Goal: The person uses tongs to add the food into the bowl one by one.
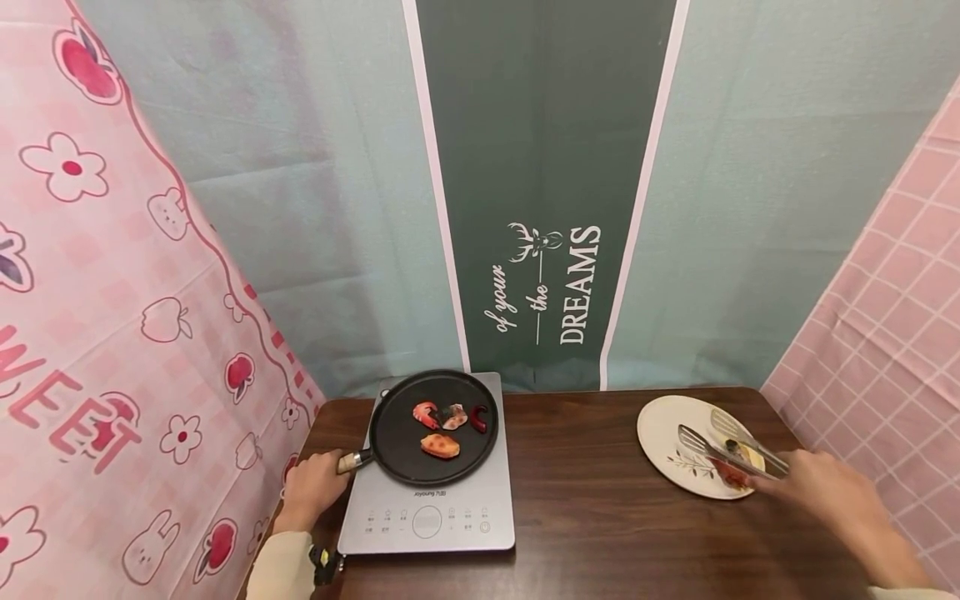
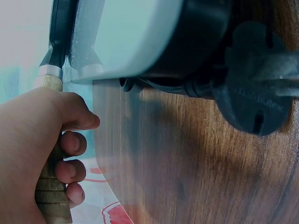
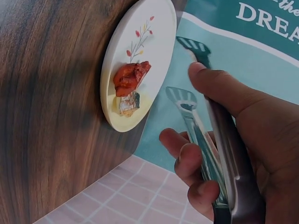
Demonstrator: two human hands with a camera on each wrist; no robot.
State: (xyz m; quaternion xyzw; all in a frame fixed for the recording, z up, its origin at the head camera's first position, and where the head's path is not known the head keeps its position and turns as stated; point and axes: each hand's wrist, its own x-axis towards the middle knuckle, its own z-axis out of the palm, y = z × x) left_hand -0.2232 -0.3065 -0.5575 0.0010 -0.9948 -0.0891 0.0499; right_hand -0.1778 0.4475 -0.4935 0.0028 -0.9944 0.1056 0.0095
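Note:
A black frying pan sits on the silver induction cooker, seen at left in the head view. Inside it lie a shrimp, a pale and dark piece, a dark red curved piece and an orange-brown piece. My left hand grips its wooden handle. At right, my right hand holds metal tongs over a white plate. Their slotted ends stand apart with nothing between them. On the plate are a reddish-brown piece and a silvery piece.
The dark wooden table lies between cooker and plate. A black plug or adapter with a cable rests beside the cooker in the left wrist view. Hanging cloths line the table's back and sides.

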